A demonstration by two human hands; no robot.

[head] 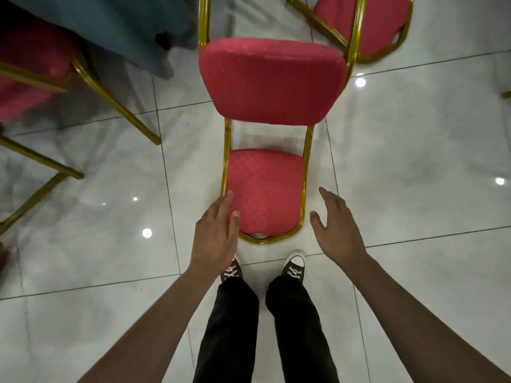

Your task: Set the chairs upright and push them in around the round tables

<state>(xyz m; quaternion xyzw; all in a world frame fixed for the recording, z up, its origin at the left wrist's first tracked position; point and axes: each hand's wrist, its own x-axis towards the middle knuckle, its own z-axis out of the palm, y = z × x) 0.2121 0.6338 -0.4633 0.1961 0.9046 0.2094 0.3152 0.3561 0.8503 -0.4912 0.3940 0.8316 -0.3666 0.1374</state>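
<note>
A chair (272, 84) with red cushions and a gold metal frame lies on its back on the floor in front of my feet. Its red backrest pad (265, 189) is flat on the tiles nearest me, and its seat stands up beyond it. My left hand (217, 233) hovers open at the left side of the backrest top, fingers spread over the frame edge. My right hand (336, 225) is open just right of the backrest, a little apart from the gold frame. Neither hand grips anything.
A second tipped chair (367, 26) lies at the top right. Another red chair (36, 67) with gold legs is at the left, beside a teal tablecloth (116, 20) hanging at the top left. The floor is glossy white tile. My shoes (294, 268) stand just behind the chair.
</note>
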